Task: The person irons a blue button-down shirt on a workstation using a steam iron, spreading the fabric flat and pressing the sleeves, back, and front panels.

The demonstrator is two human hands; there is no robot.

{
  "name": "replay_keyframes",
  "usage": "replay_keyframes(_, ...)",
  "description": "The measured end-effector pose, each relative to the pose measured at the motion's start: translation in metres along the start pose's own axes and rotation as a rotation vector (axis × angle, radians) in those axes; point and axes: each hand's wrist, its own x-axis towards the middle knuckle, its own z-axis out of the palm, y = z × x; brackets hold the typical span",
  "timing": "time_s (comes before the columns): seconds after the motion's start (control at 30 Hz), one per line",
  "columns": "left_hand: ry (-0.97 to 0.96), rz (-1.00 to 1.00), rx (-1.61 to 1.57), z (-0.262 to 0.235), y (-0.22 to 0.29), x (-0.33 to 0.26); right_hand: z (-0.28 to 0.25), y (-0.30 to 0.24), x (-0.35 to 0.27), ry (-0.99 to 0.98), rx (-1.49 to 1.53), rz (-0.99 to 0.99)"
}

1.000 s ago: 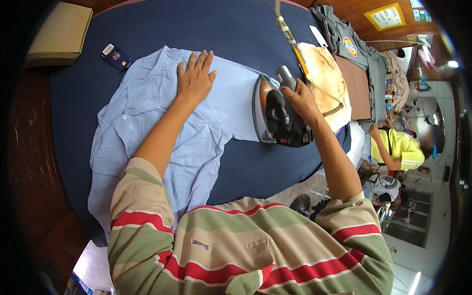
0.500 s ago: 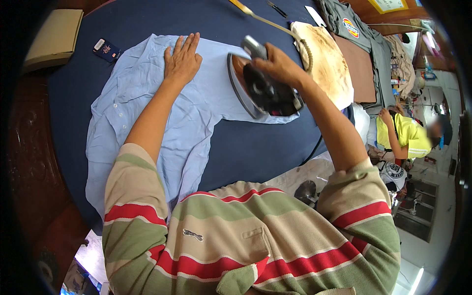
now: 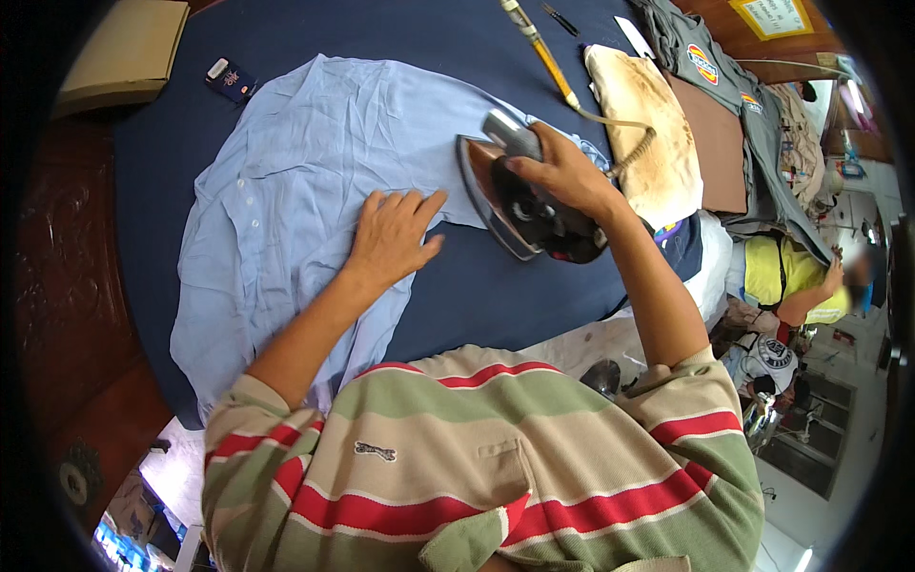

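Iron, right of centre: being held in the right grip, wrapped snugly round its grey handle, and overlapping the right end of the light-blue shirt. Resting the left grip palm-down on that shirt at centre, loosely spread, clasping nothing visible. Covering the navy counter with the shirt across centre and left. Showing a stained cream cloth just right of the iron, plus a dark tag and pale box at upper left.
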Motion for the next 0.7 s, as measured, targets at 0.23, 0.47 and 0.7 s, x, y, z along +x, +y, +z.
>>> replay_keyframes(0.23, 0.148, -0.183, -0.204, 0.008, -0.006, -0.029, 0.033, -0.038, 0.065, 0.059, 0.059, 0.067)
replay_keyframes(0.47, 0.178, -0.252, -0.244, 0.012, -0.006, -0.034, 0.054, -0.043, 0.074, 0.129, 0.048, 0.015)
replay_keyframes(0.7, 0.19, -0.243, -0.247, 0.011, -0.007, -0.036, 0.06, -0.047, 0.078, 0.157, 0.013, -0.021)
